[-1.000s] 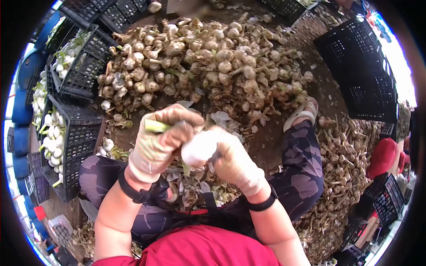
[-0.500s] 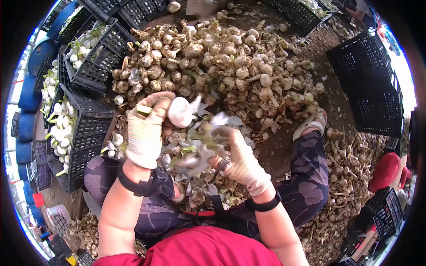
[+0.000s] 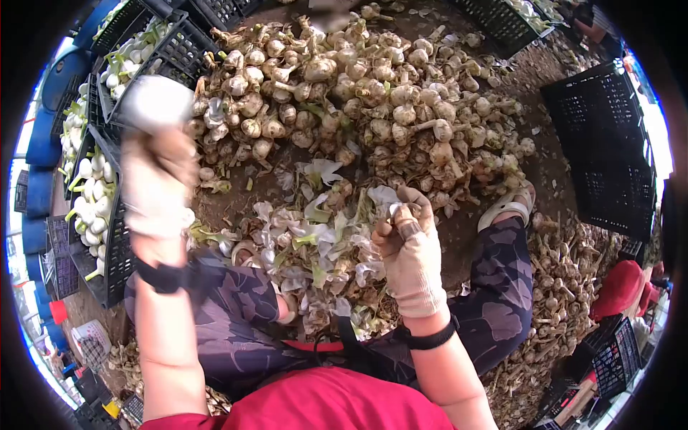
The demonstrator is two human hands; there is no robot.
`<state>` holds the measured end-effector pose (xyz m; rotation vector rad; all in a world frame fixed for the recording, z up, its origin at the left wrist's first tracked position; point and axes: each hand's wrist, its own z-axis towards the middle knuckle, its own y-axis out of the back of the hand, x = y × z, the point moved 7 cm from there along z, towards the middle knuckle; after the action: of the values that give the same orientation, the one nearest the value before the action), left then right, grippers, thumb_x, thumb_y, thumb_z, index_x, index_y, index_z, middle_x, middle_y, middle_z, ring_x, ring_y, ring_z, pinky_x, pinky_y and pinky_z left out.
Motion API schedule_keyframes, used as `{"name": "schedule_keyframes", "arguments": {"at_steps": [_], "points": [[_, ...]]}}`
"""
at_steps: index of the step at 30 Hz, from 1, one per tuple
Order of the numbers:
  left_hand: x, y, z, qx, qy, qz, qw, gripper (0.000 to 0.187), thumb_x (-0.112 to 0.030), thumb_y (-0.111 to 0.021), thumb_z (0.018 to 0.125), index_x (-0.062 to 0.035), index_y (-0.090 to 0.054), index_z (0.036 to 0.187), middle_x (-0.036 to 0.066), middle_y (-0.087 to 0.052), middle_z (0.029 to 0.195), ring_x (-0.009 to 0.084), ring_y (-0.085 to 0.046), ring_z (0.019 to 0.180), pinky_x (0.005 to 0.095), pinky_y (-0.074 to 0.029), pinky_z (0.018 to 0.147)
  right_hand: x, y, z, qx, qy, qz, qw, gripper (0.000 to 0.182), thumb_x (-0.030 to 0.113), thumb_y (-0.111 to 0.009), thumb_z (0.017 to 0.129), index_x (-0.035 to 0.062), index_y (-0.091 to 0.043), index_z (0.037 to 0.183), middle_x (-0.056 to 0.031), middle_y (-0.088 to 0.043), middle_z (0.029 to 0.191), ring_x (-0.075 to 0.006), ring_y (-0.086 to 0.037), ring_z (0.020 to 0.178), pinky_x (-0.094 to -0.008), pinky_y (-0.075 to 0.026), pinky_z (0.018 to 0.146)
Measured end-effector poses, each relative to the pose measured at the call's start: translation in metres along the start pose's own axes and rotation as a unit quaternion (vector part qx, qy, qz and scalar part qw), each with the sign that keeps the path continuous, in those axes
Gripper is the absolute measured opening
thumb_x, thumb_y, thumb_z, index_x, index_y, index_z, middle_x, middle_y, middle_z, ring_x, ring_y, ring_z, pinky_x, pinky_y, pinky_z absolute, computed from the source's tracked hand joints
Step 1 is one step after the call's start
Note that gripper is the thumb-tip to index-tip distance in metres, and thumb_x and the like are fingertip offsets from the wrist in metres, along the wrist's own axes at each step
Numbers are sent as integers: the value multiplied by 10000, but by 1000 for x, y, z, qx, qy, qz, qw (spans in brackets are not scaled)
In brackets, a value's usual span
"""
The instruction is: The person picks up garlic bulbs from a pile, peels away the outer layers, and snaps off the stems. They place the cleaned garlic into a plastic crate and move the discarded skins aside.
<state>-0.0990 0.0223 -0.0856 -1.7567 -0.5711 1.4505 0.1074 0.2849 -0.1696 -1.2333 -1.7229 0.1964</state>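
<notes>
My left hand (image 3: 156,183), in a pale knitted glove and smeared by motion, is closed on a peeled white garlic bulb (image 3: 158,102). It is held up at the left, in front of the black crates. My right hand (image 3: 413,247), gloved as well, has its fingers curled together above the loose peelings; a dark band circles one finger. A small whitish bit shows at its fingertips, too small to name. Beneath and between the hands lie papery garlic skins (image 3: 322,236) with green scraps. Beyond them spreads a heap of unpeeled, soil-stained garlic bulbs (image 3: 373,93).
Black crates (image 3: 183,54) with clean white garlic (image 3: 93,201) stand at the left. A black crate (image 3: 602,150) stands at the right. More unpeeled garlic (image 3: 555,287) lies beside my right leg. Blue barrels (image 3: 64,82) line the far left. Another person (image 3: 591,25) is partly visible at the upper right.
My left hand has swung left and up with the garlic bulb, away from the peelings toward the crates. My right hand has moved slightly right, and its fingers have drawn together; the falling skins have settled.
</notes>
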Motion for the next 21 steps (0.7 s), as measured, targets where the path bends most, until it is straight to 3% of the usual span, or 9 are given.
{"name": "schedule_keyframes", "arguments": {"at_steps": [1, 3, 5, 8, 10, 11, 16, 19, 21], "points": [[-44, 24, 34, 51, 9, -149, 987, 474, -320, -455, 972, 60, -452, 1256, 187, -603, 1055, 236, -635, 779, 267, -568, 586, 2, -1, -1, -1, -3, -1, 1000, 111, 78, -491, 958, 44, -475, 1062, -37, -516, 888, -119, -529, 697, -268, -482, 637], [-76, 32, 57, -67, -189, -16, 980, 438, -326, -542, 921, 81, -498, 1074, 202, -606, 949, 262, -647, 837, 348, -596, 781, 3, 0, -4, 2, -1, -16, 1000, 83, 18, -464, 912, 26, -524, 968, -50, -539, 919, -125, -540, 697, -267, -471, 650], [-27, 54, 80, -99, -87, 297, 946, 235, -293, -628, 853, -63, -616, 897, 77, -631, 816, 177, -618, 728, 314, -513, 672, 6, -4, -7, 58, 11, -42, 997, 93, 2, -452, 878, 24, -539, 902, -54, -547, 922, -126, -541, 702, -267, -465, 658], [93, 127, 71, -164, 208, 655, 708, 246, -278, -637, 838, -56, -641, 943, 65, -671, 826, 169, -611, 665, 344, -490, 659, 8, -18, -14, 174, 33, -148, 973, 121, 1, -425, 814, 25, -543, 799, -56, -554, 896, -105, -527, 725, -248, -442, 678], [158, 209, 71, -57, 175, 783, 594, 535, -257, -673, 808, -39, -503, 1266, 180, -636, 1112, 296, -612, 1055, 391, -487, 884, 4, -25, -18, 210, 10, -192, 959, 133, 10, -412, 813, 29, -538, 851, -47, -543, 888, -95, -504, 723, -236, -434, 691], [162, 200, 60, -158, 212, 811, 522, 608, -239, -699, 784, -126, -446, 1325, 206, -514, 1299, 360, -555, 1142, 418, -472, 922, 1, -24, -21, 161, -31, -215, 963, 303, 318, -603, 865, 34, -523, 797, -61, -528, 870, -123, -523, 716, -259, -433, 679], [174, 210, 44, -241, 13, 808, 538, 415, -143, -704, 780, -138, -488, 1134, 205, -510, 1250, 395, -612, 937, 451, -495, 801, -5, -32, -26, 208, -53, -270, 939, 193, 135, -557, 894, 0, -553, 1031, -69, -561, 926, -126, -543, 811, -274, -463, 735], [176, 249, 44, -258, 6, 625, 737, 327, -119, -646, 843, -140, -532, 1149, 140, -648, 1015, 269, -600, 746, 350, -484, 725, -10, -29, -31, 212, -76, -292, 929, 239, 182, -583, 901, -1, -550, 1051, -66, -559, 910, -132, -553, 809, -277, -468, 746], [168, 227, 33, -238, 32, 690, 683, 389, -130, -634, 851, -172, -515, 1218, 146, -637, 1084, 283, -614, 803, 359, -485, 758, -6, -32, -33, 172, -90, -299, 934, 262, 193, -590, 903, -6, -548, 1067, -69, -577, 916, -122, -551, 828, -275, -473, 745]]}}
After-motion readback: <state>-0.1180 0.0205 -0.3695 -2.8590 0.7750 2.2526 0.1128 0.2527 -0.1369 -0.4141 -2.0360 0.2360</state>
